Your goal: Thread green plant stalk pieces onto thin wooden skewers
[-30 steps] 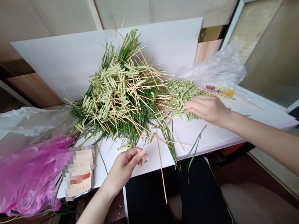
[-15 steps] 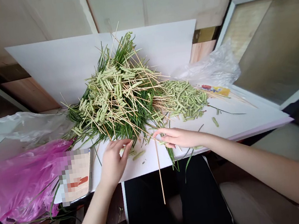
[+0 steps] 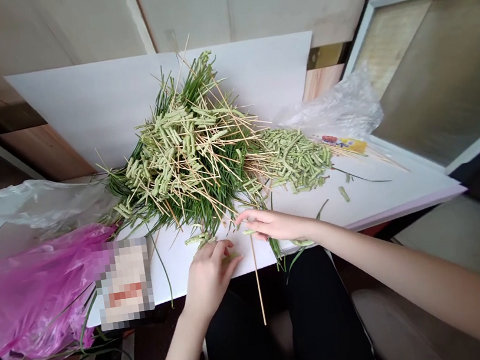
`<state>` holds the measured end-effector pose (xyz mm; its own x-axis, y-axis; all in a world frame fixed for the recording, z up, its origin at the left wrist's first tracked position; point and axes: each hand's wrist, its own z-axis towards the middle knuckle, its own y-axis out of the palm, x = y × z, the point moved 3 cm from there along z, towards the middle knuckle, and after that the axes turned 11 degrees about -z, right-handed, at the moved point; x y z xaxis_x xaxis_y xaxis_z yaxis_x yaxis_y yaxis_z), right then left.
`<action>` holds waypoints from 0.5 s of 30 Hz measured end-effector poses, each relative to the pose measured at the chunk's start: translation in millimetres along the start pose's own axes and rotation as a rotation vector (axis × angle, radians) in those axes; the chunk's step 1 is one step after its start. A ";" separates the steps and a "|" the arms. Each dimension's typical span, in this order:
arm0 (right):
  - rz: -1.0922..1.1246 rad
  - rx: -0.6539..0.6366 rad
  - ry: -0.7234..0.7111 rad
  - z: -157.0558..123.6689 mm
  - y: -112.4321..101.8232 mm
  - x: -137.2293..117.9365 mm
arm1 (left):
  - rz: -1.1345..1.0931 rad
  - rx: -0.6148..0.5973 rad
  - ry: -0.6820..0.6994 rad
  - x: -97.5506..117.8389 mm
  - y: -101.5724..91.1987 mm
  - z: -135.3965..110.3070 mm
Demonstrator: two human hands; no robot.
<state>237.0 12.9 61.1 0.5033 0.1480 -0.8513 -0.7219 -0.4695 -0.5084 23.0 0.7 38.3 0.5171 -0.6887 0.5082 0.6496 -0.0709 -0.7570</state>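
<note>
A big heap of green chive stalks, folded chive bundles and thin bamboo skewers (image 3: 191, 151) lies on a white board (image 3: 91, 111). My left hand (image 3: 208, 274) rests at the board's near edge, fingers curled over a short green chive piece (image 3: 232, 257). My right hand (image 3: 273, 225) lies just to its right, fingers pinched on a bamboo skewer (image 3: 257, 279) that hangs down past the board's edge. A smaller pile of cut chive pieces (image 3: 297, 160) sits to the right of the heap.
A pink plastic bag (image 3: 28, 293) lies at the left, with a clear bag (image 3: 38, 202) behind it. Another clear bag (image 3: 337, 109) and a skewer packet (image 3: 344, 142) sit at the right. A blurred flat object (image 3: 124, 282) lies on the board's left corner.
My left hand moved right and nearer along the board's edge onto a chive piece. My right hand came in from the right-hand pile and settled by the skewer's top.
</note>
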 end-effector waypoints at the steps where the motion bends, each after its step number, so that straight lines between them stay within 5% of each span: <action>1: 0.002 0.004 -0.001 -1.4 -1.8 1.0 | 0.011 -0.004 -0.002 -3.5 -3.9 -2.3; 10: 0.091 -0.011 -0.042 -1.4 -4.5 3.5 | 0.068 -0.130 0.008 -8.5 -21.8 0.4; 15: 0.222 -0.052 -0.068 -6.8 -5.0 -4.1 | 0.144 -0.027 -0.014 -17.6 -22.7 1.1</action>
<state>241.7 8.7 68.1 0.3003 0.0935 -0.9492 -0.7851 -0.5410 -0.3017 -0.3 15.2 46.9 0.6118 -0.6827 0.3995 0.5531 0.0081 -0.8331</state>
